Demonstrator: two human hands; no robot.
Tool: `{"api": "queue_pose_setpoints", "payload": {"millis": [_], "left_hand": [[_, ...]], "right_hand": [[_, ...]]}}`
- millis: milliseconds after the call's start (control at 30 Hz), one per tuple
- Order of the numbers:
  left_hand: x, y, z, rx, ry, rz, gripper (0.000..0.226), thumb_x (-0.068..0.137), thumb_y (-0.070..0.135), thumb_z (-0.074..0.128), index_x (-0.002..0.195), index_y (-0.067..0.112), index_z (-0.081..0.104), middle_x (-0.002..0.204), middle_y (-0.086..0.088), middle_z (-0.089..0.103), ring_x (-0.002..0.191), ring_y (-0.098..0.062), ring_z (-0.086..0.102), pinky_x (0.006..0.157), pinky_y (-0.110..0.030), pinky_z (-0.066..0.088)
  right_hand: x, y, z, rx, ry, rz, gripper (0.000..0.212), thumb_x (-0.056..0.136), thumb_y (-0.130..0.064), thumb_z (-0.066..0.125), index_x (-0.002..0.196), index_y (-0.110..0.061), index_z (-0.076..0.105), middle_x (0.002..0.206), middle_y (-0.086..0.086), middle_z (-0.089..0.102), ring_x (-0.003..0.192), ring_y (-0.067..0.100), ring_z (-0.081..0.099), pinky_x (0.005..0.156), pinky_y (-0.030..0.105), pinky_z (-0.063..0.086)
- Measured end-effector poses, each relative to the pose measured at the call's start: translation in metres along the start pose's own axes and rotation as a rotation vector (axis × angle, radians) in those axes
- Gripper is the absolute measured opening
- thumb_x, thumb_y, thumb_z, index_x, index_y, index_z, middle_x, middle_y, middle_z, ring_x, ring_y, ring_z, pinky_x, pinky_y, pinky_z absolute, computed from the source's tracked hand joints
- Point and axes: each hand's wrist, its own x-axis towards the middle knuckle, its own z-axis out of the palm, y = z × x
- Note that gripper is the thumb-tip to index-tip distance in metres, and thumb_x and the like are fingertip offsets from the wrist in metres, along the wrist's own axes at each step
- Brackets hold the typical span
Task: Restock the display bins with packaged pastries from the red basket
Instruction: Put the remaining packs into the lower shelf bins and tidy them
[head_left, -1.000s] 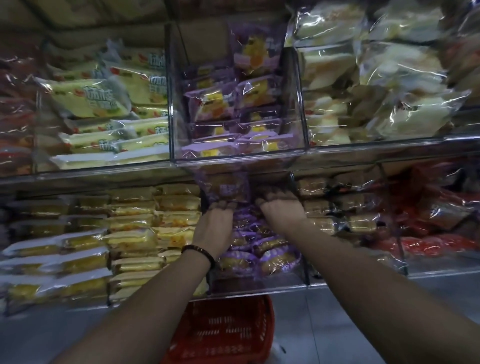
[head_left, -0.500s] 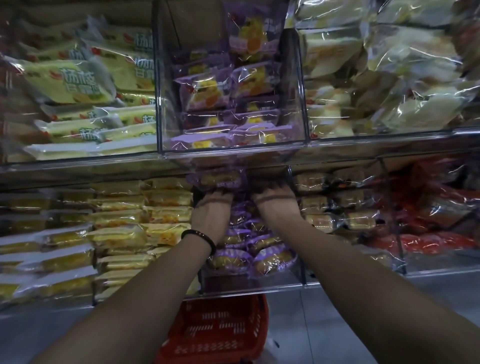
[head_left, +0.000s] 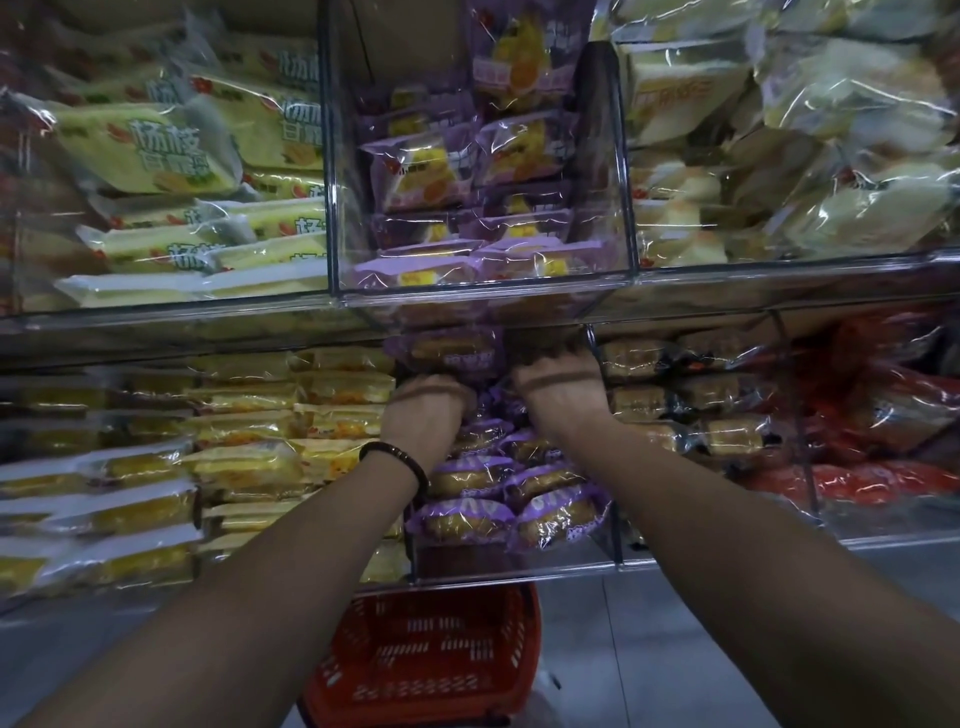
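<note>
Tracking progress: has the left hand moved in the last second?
Yes. The left hand, holding a pack, has pushed deeper into the bin, toward the upper shelf.

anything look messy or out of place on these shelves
Nothing looks spilled. In the upper middle bin, one purple pack stands on end at the back above the flatter ones, and the pale packs in the bin to its right are heaped loosely rather than stacked.

Both arms are bare all the way to the edge of the shot. The one thing worn is a dark beaded bracelet, chunky round beads, sitting on the wrist just behind the left hand.
</note>
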Motion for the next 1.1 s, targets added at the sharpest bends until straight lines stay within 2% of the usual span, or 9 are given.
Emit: {"api": "queue_pose_setpoints", "payload": {"millis": [133, 233, 367, 433, 533, 667, 733, 967, 1100], "left_hand": [[-0.003, -0.004, 0.004, -0.016, 0.006, 0.078, 0.037, 0.091, 0.004, 0.059, 0.115, 0.029, 0.071, 0.108, 0.003, 0.067, 0.103, -0.023, 0.064, 0.076, -0.028, 0.048], [-0.001, 0.002, 0.003, -0.007, -0.005, 0.081, 0.047, 0.094, 0.001, 0.053, 0.131, 0.03, 0.061, 0.112, -0.002, 0.068, 0.104, -0.028, 0.067, 0.074, -0.033, 0.051], [0.004, 0.004, 0.0, -0.029, -0.022, 0.043, 0.063, 0.096, -0.001, 0.049, 0.147, 0.036, 0.049, 0.131, -0.007, 0.067, 0.119, -0.035, 0.065, 0.094, -0.045, 0.058], [0.003, 0.001, -0.001, -0.058, -0.015, 0.03, 0.067, 0.093, -0.001, 0.056, 0.146, 0.039, 0.049, 0.13, -0.006, 0.067, 0.117, -0.034, 0.066, 0.091, -0.046, 0.06], [-0.003, -0.003, -0.003, -0.111, 0.016, 0.011, 0.05, 0.094, 0.01, 0.063, 0.139, 0.032, 0.056, 0.126, -0.004, 0.066, 0.113, -0.032, 0.066, 0.088, -0.046, 0.061], [-0.02, -0.005, -0.011, -0.035, 0.051, 0.055, 0.02, 0.094, 0.027, 0.07, 0.115, 0.026, 0.071, 0.11, -0.001, 0.066, 0.104, -0.028, 0.067, 0.08, -0.043, 0.062], [-0.027, -0.004, -0.012, 0.039, -0.02, 0.073, 0.022, 0.093, 0.038, 0.071, 0.113, 0.029, 0.071, 0.109, 0.0, 0.07, 0.103, -0.026, 0.069, 0.081, -0.041, 0.061], [-0.027, 0.01, -0.009, 0.242, -0.088, 0.101, 0.046, 0.088, 0.024, 0.072, 0.129, 0.04, 0.059, 0.11, 0.004, 0.073, 0.104, -0.025, 0.069, 0.089, -0.038, 0.054], [-0.027, 0.007, -0.003, 0.265, -0.008, 0.119, 0.048, 0.092, 0.027, 0.069, 0.135, 0.041, 0.055, 0.11, 0.003, 0.074, 0.105, -0.024, 0.069, 0.098, -0.037, 0.047]], "right_hand": [[-0.001, 0.002, 0.009, 0.064, -0.01, -0.005, 0.041, 0.086, -0.016, 0.073, 0.125, -0.022, 0.064, 0.121, 0.006, 0.069, 0.105, 0.032, 0.072, 0.074, 0.035, 0.042], [-0.003, 0.0, 0.017, 0.109, -0.015, -0.024, 0.047, 0.089, -0.015, 0.072, 0.134, -0.021, 0.058, 0.127, 0.008, 0.065, 0.107, 0.035, 0.071, 0.076, 0.038, 0.049], [-0.004, 0.006, 0.015, 0.238, -0.041, 0.0, 0.047, 0.092, -0.022, 0.072, 0.136, -0.02, 0.055, 0.127, 0.013, 0.063, 0.107, 0.04, 0.068, 0.08, 0.042, 0.054], [-0.008, 0.014, 0.009, 0.325, -0.043, 0.001, 0.053, 0.092, -0.028, 0.074, 0.139, -0.02, 0.05, 0.126, 0.015, 0.062, 0.108, 0.041, 0.067, 0.083, 0.045, 0.056], [-0.018, 0.029, 0.001, 0.376, -0.001, -0.031, 0.053, 0.094, -0.028, 0.072, 0.14, -0.02, 0.048, 0.127, 0.012, 0.057, 0.112, 0.036, 0.064, 0.083, 0.045, 0.058], [-0.035, 0.036, -0.004, 0.287, -0.024, -0.167, 0.04, 0.089, -0.028, 0.071, 0.128, -0.028, 0.059, 0.118, 0.002, 0.065, 0.107, 0.028, 0.065, 0.078, 0.039, 0.058], [-0.043, 0.03, -0.002, 0.216, -0.079, -0.206, 0.038, 0.088, -0.028, 0.072, 0.125, -0.027, 0.061, 0.112, 0.001, 0.067, 0.101, 0.026, 0.066, 0.072, 0.034, 0.051], [-0.045, 0.009, 0.019, 0.069, -0.037, -0.168, 0.04, 0.084, -0.038, 0.076, 0.121, -0.029, 0.065, 0.115, 0.0, 0.071, 0.111, 0.026, 0.063, 0.095, 0.039, 0.045], [-0.046, 0.002, 0.025, 0.062, -0.015, -0.156, 0.026, 0.095, -0.029, 0.06, 0.12, -0.028, 0.066, 0.105, 0.001, 0.076, 0.106, 0.028, 0.068, 0.101, 0.04, 0.042]]}}
